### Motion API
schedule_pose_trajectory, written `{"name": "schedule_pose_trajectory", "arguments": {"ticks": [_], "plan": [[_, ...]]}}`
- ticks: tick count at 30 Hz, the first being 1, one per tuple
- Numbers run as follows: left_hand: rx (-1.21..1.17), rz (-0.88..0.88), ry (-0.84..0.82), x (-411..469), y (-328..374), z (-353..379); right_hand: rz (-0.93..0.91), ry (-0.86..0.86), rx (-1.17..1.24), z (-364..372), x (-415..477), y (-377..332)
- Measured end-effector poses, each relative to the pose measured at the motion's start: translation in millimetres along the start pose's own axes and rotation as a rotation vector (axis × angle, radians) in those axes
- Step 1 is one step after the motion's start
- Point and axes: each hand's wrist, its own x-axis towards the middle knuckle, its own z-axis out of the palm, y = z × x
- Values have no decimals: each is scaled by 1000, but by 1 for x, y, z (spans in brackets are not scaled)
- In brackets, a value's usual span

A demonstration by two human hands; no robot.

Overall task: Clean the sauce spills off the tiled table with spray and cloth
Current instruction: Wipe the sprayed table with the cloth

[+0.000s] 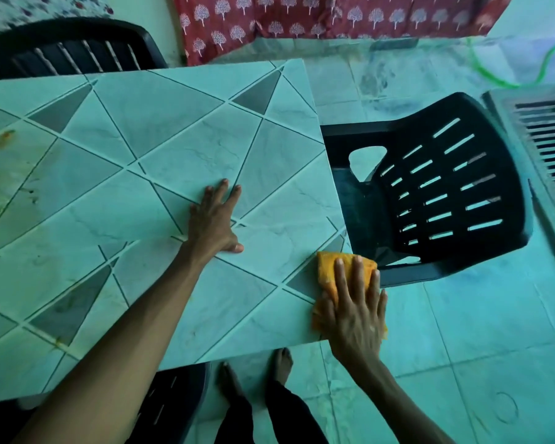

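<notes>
Several orange-brown sauce smears (6,135) are seen at the far left of the frame on the tiled table (180,123), whose pale tiles are crossed by dark diagonal grout lines. A black slatted chair (68,49) is set behind the table's far edge in the upper left. Near the middle of the frame the left hand (213,219) is laid flat on the tiles, fingers straight and spread, with nothing held. Bare feet (282,363) are seen on the floor at lower centre, and a red fabric (302,24) printed with white trees is hung along the top. Right of centre, at the table's near right corner, a yellow cloth (329,267) is pressed onto the surface under the right hand (356,310), whose fingers are stretched straight across it, not curled round it. Further right, a second black chair (446,187) is placed just beside the table's end, and a slatted grille (548,149) is cut off by the right edge.
</notes>
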Motion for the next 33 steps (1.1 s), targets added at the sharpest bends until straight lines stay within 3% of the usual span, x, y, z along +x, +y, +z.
{"name": "schedule_pose_trajectory", "arguments": {"ticks": [3,7,10,13,16,20,24,28,33], "plan": [[-100,39,118,-10,-10,12,-34,2,-42,2,52,-14],[-243,95,390,-50,-25,42,-108,21,-36,7,138,-92],[-274,60,477,-75,-55,51,-283,13,-60,23,121,-152],[-223,2,463,-87,-100,40,-476,-50,-70,33,46,-163],[-204,2,384,-95,-136,27,-571,-72,-105,28,-22,-126],[-169,74,361,-98,-151,30,-358,-89,-155,15,-28,-84],[-204,150,382,-102,-158,36,-107,21,-48,29,13,-151],[-176,170,379,-118,-178,30,-238,19,-42,58,-11,-238],[-152,206,322,-131,-213,25,-395,-22,-99,55,-85,-200]]}}
